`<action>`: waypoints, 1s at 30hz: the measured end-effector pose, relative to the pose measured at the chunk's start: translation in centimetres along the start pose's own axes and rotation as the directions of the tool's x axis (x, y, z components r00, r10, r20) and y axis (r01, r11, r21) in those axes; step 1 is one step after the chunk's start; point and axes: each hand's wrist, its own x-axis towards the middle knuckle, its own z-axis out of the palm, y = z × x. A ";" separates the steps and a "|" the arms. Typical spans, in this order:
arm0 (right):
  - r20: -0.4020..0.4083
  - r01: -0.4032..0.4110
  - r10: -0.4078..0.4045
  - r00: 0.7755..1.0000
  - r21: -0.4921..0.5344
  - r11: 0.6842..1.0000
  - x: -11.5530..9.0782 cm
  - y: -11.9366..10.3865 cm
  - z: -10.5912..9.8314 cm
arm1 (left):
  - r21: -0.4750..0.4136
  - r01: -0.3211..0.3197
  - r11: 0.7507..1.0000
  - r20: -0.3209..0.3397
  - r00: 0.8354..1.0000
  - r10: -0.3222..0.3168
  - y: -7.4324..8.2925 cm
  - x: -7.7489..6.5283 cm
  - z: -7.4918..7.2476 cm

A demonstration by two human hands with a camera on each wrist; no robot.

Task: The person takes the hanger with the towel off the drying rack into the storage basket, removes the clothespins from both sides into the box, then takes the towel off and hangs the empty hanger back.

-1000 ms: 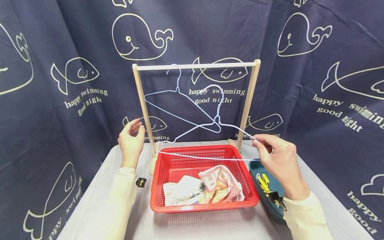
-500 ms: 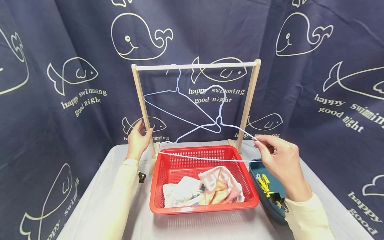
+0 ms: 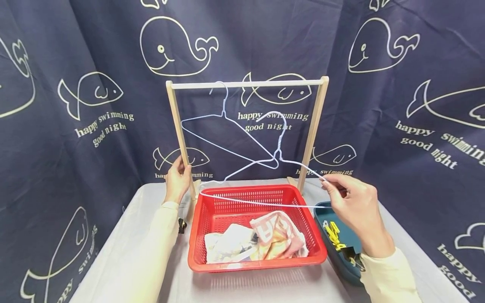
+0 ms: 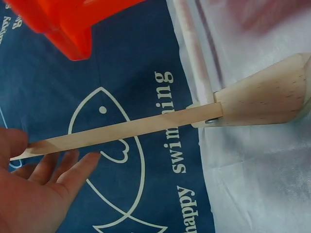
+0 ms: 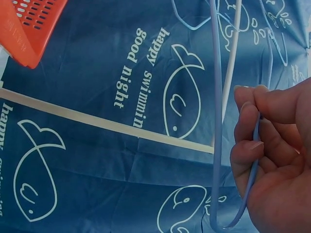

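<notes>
A light-blue wire hanger (image 3: 261, 205) is held up above the red basket (image 3: 257, 266). My right hand (image 3: 354, 206) pinches its right shoulder, and in the right wrist view my fingers (image 5: 248, 153) curl round the wire. The hanger's hook (image 3: 282, 122) points up, beneath the rack's bar. My left hand (image 3: 177, 181) is at the left post (image 3: 178, 122) of the small wooden clothes rack. In the left wrist view, the thumb lies on one side of that post and the fingers on the other. A second blue hanger (image 3: 202, 115) hangs from the white bar (image 3: 257, 83).
Crumpled printed cloths (image 3: 278, 235) lie in the basket. A teal tray (image 3: 346, 271) with yellow clips (image 3: 333, 235) stands to its right, partly behind my right forearm. A dark patterned curtain (image 3: 257, 38) hangs behind the white-covered table (image 3: 151, 193).
My left hand has moved right and slightly down, reaching the rack's left post. The hanger in my right hand has dropped slightly; its hook has shifted a little to the right.
</notes>
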 end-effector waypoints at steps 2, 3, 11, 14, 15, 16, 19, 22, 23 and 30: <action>0.006 -0.003 0.003 1.000 -0.005 1.000 -0.1 0.0 0.0 | 0.011 0.005 1.000 0.000 1.000 -0.005 -0.1 -0.1 0.0; 0.011 -0.005 0.005 1.000 -0.008 1.000 -0.1 0.0 0.1 | 0.014 0.008 1.000 -0.001 1.000 -0.008 -0.1 -0.1 0.1; 0.023 -0.004 0.005 1.000 -0.045 0.999 -0.4 -0.2 0.2 | 0.075 -0.004 0.997 -0.016 1.000 0.005 0.0 -0.1 0.2; 0.028 0.001 0.001 1.000 -0.049 0.999 -0.4 -0.3 0.2 | 0.077 -0.010 0.997 -0.021 1.000 0.011 -0.1 -0.1 0.2; 0.029 0.001 0.000 1.000 -0.048 0.999 -0.4 -0.3 0.2 | 0.075 -0.010 0.997 -0.023 1.000 0.012 -0.1 -0.1 0.2; 0.030 0.002 -0.001 1.000 -0.045 0.999 -0.4 -0.3 0.2 | 0.074 -0.011 0.997 -0.026 1.000 0.013 -0.1 -0.1 0.2; 0.031 0.000 0.001 1.000 -0.039 0.999 -0.3 -0.3 0.1 | 0.077 -0.012 0.997 -0.028 0.999 0.014 -0.2 -0.1 0.2; 0.030 -0.004 0.005 1.000 -0.033 0.999 0.0 -0.3 0.0 | 0.090 -0.014 0.996 -0.025 1.000 0.016 -0.2 0.0 0.2; 0.030 -0.006 0.007 1.000 -0.033 0.999 0.1 -0.3 0.0 | 0.094 -0.014 0.996 -0.024 1.000 0.016 -0.2 0.0 0.2; 0.007 -0.032 0.033 0.999 -0.045 0.998 1.9 -0.2 -0.5 | 0.087 -0.006 0.996 -0.021 1.000 0.008 -0.3 0.1 0.3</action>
